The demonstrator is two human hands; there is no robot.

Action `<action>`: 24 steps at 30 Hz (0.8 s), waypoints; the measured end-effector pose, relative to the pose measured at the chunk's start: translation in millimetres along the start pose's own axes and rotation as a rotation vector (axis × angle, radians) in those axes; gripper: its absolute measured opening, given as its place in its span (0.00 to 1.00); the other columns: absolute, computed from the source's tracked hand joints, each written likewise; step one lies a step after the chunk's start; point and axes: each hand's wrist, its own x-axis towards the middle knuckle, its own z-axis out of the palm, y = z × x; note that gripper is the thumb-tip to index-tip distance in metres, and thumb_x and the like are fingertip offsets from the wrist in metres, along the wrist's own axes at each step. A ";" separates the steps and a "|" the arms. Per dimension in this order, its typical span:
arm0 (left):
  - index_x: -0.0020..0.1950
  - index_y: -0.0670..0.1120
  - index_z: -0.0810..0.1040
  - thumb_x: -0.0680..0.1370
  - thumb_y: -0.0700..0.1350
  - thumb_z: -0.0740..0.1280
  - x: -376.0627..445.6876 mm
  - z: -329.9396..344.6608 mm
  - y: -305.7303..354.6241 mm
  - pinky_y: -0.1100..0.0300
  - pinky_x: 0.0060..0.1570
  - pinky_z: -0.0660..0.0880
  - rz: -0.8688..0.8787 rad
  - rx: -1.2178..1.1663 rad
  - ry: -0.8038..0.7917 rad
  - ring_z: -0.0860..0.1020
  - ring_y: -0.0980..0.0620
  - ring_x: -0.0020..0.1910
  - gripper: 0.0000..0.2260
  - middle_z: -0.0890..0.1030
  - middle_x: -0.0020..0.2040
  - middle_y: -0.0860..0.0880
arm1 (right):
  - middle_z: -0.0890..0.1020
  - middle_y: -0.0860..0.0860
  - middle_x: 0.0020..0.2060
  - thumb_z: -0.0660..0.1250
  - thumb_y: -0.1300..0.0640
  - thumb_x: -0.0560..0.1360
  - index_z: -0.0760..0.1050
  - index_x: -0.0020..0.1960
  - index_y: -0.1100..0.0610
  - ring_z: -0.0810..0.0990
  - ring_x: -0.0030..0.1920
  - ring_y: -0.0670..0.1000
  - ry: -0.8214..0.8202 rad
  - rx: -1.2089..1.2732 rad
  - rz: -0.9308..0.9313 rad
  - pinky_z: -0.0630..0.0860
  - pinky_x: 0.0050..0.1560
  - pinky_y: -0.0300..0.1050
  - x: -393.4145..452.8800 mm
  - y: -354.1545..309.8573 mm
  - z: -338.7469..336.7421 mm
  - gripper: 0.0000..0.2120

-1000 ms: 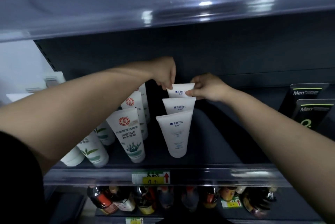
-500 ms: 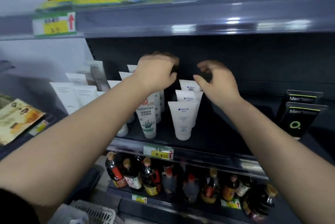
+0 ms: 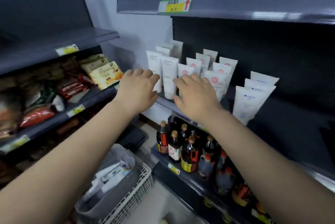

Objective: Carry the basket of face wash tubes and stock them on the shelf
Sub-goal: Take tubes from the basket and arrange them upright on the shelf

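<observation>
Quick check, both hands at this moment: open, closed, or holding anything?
Left hand: open, fingers relaxed, holding nothing, in front of the white tubes.
Right hand: open, fingers spread, holding nothing.

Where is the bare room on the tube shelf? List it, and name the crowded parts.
Free: the dark shelf floor to the right of the row of three white blue-print tubes, and the strip between that row and the white red-logo tubes. Crowded: the left end, where plain white tubes and red-logo tubes stand packed, with both hands in front.
</observation>
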 end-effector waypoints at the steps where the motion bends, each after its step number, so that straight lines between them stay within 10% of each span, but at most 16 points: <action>1: 0.48 0.42 0.79 0.64 0.45 0.68 -10.6 2.3 -13.3 0.50 0.41 0.73 -0.032 0.030 -0.022 0.78 0.39 0.41 0.14 0.80 0.41 0.43 | 0.71 0.52 0.64 0.56 0.49 0.78 0.63 0.68 0.55 0.66 0.65 0.56 -0.015 -0.006 -0.043 0.63 0.59 0.51 8.6 -13.9 4.4 0.21; 11: 0.67 0.47 0.69 0.75 0.51 0.60 -91.8 47.0 -155.8 0.49 0.60 0.66 -0.340 0.101 -0.227 0.70 0.42 0.62 0.21 0.73 0.64 0.46 | 0.68 0.54 0.67 0.56 0.48 0.78 0.58 0.72 0.56 0.63 0.68 0.56 -0.108 -0.030 -0.364 0.63 0.62 0.54 112.3 -147.4 61.2 0.25; 24: 0.67 0.46 0.69 0.73 0.48 0.64 -192.0 203.1 -270.7 0.49 0.64 0.61 -0.615 -0.072 -0.523 0.70 0.42 0.64 0.22 0.73 0.65 0.45 | 0.67 0.53 0.67 0.58 0.48 0.78 0.59 0.71 0.55 0.64 0.67 0.56 -0.487 0.014 -0.556 0.64 0.62 0.53 187.0 -266.2 228.4 0.24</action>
